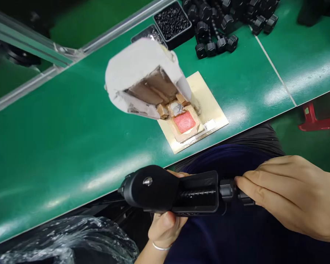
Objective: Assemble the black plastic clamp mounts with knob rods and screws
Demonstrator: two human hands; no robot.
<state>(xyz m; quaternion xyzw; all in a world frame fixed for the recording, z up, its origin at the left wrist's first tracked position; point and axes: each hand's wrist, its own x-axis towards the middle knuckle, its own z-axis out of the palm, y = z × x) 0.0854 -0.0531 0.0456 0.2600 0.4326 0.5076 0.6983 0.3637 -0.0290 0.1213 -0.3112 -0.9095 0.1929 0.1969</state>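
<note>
Head view: writing, brands: none readable. Left hand grips black plastic clamp body from below, thumb wrapped at its underside, held over lap, just off near tabletop edge. Right hand fingers pinch black knob on threaded screw at clamp's right end. Green tabletop, glossy. Taped jig sits on beige board near edge. Black screw tray and pile of black knobs at far side. Clear plastic bag lower left.
</note>
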